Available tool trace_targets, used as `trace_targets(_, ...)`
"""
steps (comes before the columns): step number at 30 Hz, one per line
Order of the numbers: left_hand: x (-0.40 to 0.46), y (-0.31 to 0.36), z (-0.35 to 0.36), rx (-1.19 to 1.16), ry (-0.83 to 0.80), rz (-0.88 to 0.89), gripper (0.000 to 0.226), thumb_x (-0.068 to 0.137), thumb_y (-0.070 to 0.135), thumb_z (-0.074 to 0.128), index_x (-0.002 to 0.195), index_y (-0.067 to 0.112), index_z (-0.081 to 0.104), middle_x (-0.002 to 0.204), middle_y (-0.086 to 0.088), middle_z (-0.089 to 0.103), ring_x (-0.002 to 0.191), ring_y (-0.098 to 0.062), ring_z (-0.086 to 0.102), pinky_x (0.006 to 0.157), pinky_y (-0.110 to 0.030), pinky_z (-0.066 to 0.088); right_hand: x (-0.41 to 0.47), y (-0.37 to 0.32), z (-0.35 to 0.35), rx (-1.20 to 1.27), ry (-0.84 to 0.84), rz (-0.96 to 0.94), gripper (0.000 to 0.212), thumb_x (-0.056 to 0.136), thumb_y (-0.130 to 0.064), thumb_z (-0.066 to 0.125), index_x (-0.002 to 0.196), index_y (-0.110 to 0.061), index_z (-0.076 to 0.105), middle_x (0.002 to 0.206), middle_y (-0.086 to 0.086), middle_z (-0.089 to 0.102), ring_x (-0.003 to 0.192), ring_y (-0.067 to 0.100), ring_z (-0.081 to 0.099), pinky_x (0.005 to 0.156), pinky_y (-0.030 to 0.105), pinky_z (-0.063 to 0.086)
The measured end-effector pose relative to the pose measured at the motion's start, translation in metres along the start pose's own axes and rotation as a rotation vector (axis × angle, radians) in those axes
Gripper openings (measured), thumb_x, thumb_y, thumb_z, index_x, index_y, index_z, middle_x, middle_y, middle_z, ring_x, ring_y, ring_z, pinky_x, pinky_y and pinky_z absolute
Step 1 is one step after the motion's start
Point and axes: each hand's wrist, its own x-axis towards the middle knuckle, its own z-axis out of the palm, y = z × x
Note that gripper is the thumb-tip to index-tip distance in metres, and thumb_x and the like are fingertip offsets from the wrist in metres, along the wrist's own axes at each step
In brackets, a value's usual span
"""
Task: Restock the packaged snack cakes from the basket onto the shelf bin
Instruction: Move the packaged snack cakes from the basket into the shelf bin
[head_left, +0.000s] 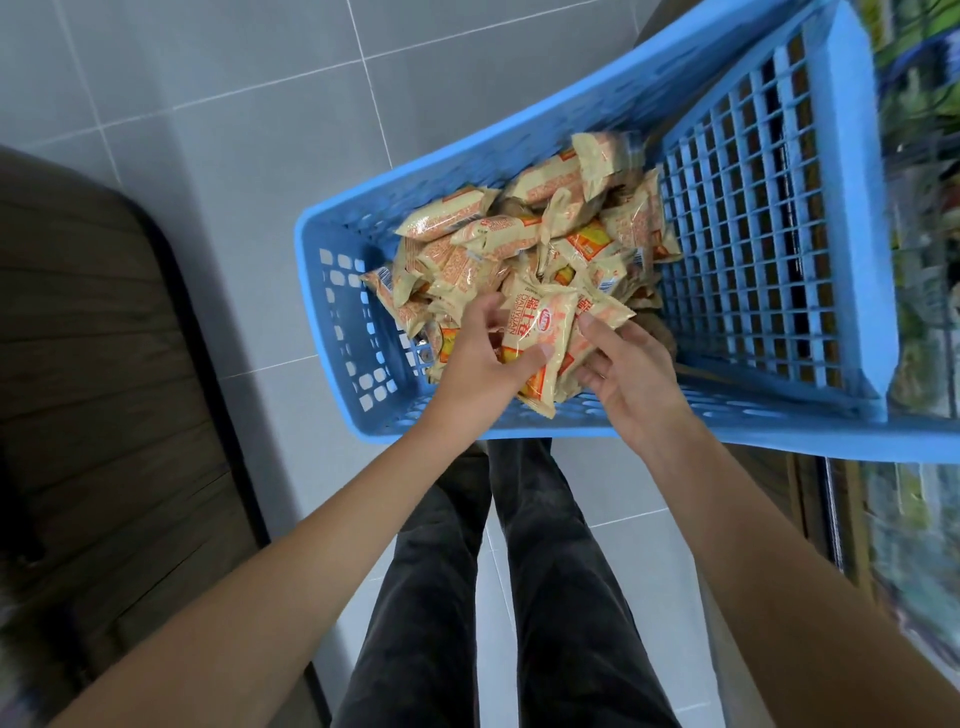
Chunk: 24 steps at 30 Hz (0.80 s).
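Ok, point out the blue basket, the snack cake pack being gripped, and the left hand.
blue basket (332, 332), head view, left end wall.
snack cake pack (535, 332), head view, printed front.
left hand (478, 364), head view, back of hand.

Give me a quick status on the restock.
Both hands, left and right, gripping snack cake packets. Rest piled in blue basket. Nothing blocking.

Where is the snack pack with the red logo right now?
Head view, centre: the snack pack is held between the left hand and right hand, above the pile in the blue basket.
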Motion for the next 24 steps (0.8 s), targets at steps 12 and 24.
trace_targets(12,-0.008,-0.004,0.016,-0.068,0.026,-0.054,0.027,0.096,0.032,0.048,0.123,0.03,0.044,0.109,0.023,0.056,0.102,0.01,0.052,0.084,-0.013,0.041,-0.012,-0.003,-0.001,-0.033,-0.133,0.055,0.035,0.099,-0.037,0.044,0.128,-0.02,0.055,0.121,0.006,0.066,0.108,0.02,0.065,0.094,0.045,0.052)
trace_targets(24,0.0,0.027,0.056,-0.372,-0.284,-0.139,0.052,0.088,-0.008,0.039,0.132,0.018,0.045,0.116,0.007,0.058,0.11,-0.01,0.056,0.089,-0.023,0.05,-0.028,-0.034,-0.049,-0.233,0.031,-0.044,0.03,0.087,-0.029,0.065,0.115,-0.019,0.061,0.102,0.004,0.072,0.092,0.02,0.07,0.09,0.046,0.054)
